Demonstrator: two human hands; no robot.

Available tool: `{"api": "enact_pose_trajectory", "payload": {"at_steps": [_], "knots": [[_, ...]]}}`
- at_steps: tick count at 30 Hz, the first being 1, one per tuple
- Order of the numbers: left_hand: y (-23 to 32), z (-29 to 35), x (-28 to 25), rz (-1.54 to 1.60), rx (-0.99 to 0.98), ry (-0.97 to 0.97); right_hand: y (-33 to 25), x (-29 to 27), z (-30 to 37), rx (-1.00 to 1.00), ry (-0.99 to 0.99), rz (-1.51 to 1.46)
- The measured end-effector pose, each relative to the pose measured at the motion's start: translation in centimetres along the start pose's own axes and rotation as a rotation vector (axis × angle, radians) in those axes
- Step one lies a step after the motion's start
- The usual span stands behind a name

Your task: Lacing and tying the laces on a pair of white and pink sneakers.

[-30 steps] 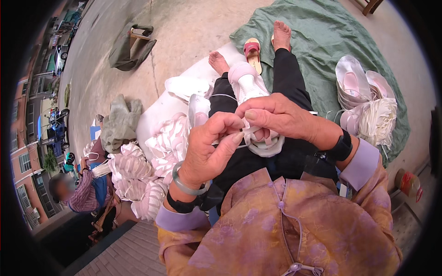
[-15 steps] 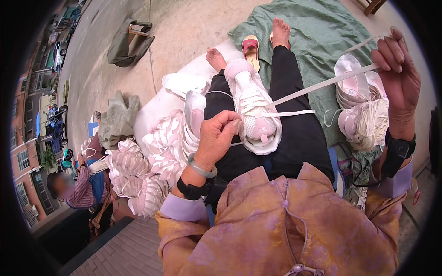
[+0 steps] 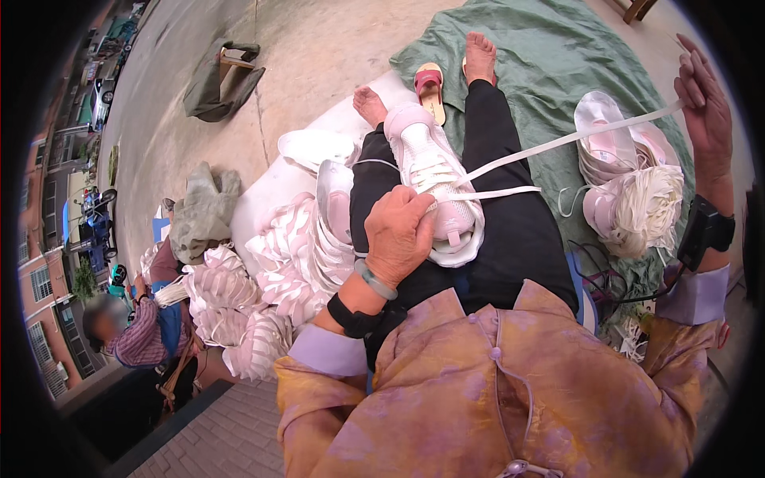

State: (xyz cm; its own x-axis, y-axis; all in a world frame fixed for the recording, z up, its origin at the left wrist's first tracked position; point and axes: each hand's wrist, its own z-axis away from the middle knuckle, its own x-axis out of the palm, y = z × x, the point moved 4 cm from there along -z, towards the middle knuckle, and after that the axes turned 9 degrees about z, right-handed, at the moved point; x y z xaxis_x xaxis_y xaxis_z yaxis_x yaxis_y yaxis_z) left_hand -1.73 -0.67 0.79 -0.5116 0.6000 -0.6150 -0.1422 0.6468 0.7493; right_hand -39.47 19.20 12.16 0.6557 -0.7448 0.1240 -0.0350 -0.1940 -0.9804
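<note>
A white and pale pink sneaker upper [image 3: 421,147] lies along my lap, its toe pointing away from me and partly laced. My left hand [image 3: 398,231] is closed on its near left side by the eyelets, covering that edge. Out to the far right, my right hand [image 3: 705,119] pinches a flat white shoelace [image 3: 570,142], which runs taut from the sneaker's lacing. The lace's other end [image 3: 510,192] sticks out loose to the right over my leg.
Piled pink-white shoe uppers [image 3: 291,247] lie left of my legs. More uppers [image 3: 602,143] and a bundle of white laces [image 3: 657,207] rest right, on a green sheet [image 3: 550,56]. Red slippers [image 3: 429,77] are by my feet. Another person [image 3: 147,334] sits far left.
My right hand has moved outward to the right, drawing more lace out and losing the loop above it. My left hand has shifted right and over the sneaker's edge.
</note>
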Motion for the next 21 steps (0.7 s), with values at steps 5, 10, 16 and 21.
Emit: {"api": "enact_pose_trajectory", "payload": {"at_steps": [5, 10, 16, 21], "knots": [[2.5, -1.9, 3.0, -0.222, 0.171, -0.127, 2.0, 1.7, 1.2, 0.073, 0.109, 0.070], [2.4, -2.8, 5.3, -0.156, 0.132, -0.249, 3.5, 4.0, 2.6, 0.140, 0.013, 0.089], [2.8, -3.2, 6.0, 0.068, 0.055, -0.256, 9.8, 9.1, 5.7, 0.340, -0.311, 0.091], [1.9, -4.4, 2.7, 0.363, -0.247, -0.407, 13.5, 13.1, 6.8, 0.467, -0.426, 0.183]]}}
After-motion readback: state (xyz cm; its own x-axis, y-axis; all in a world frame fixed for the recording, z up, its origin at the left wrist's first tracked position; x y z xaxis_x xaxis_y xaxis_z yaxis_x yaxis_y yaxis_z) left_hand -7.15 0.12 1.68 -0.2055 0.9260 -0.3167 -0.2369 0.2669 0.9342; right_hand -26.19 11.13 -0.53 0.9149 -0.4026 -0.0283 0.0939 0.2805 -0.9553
